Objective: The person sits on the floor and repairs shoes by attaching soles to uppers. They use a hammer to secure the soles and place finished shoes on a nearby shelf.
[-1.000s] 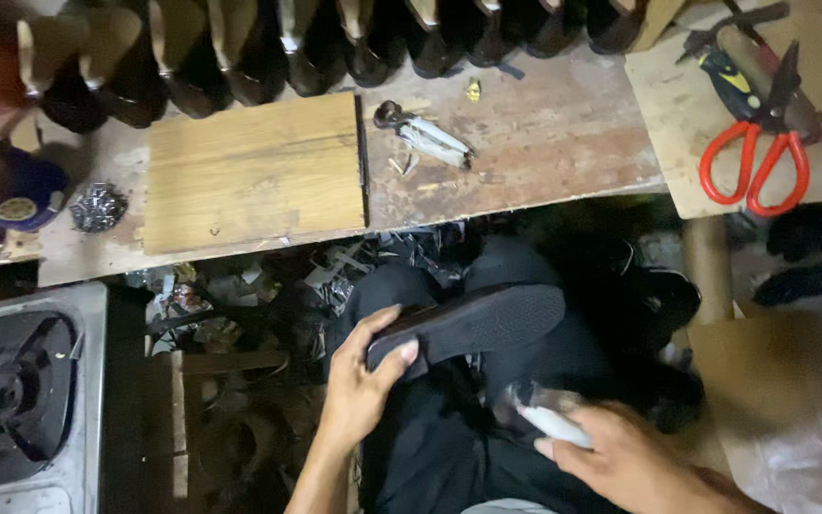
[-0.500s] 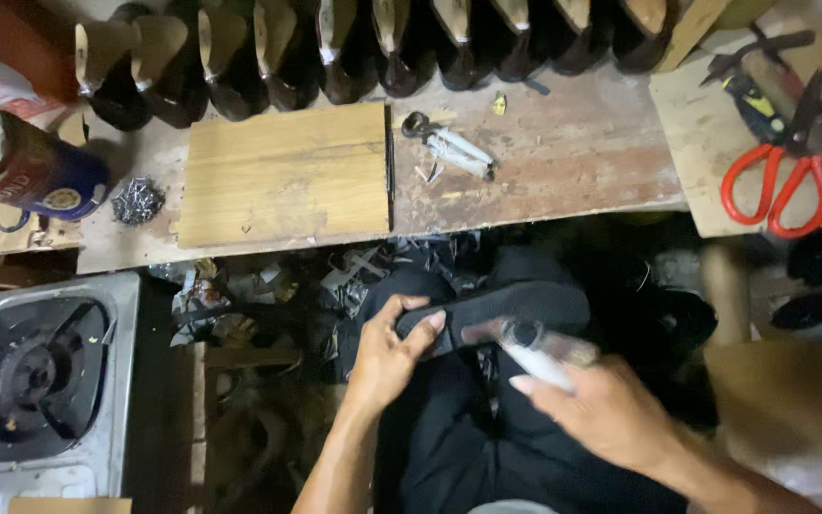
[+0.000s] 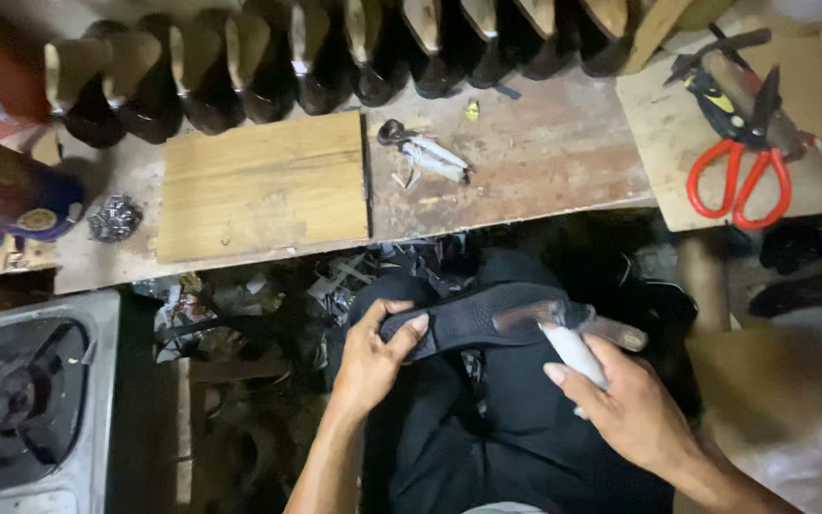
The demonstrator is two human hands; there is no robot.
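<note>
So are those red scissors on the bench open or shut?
Open. The red-handled scissors lie flat on the light board at the bench's right end, handle loops apart and dark blades splayed.

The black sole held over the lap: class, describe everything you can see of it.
The black sole is a flat, elongated piece, dark and matt, seemingly rubber or foam, with a faintly textured face. It lies roughly level across the person's lap, below the workbench edge. The left hand grips its left end, thumb on top. The right hand presses a white-handled tool against its right part. Its far right end is blurred.
</note>
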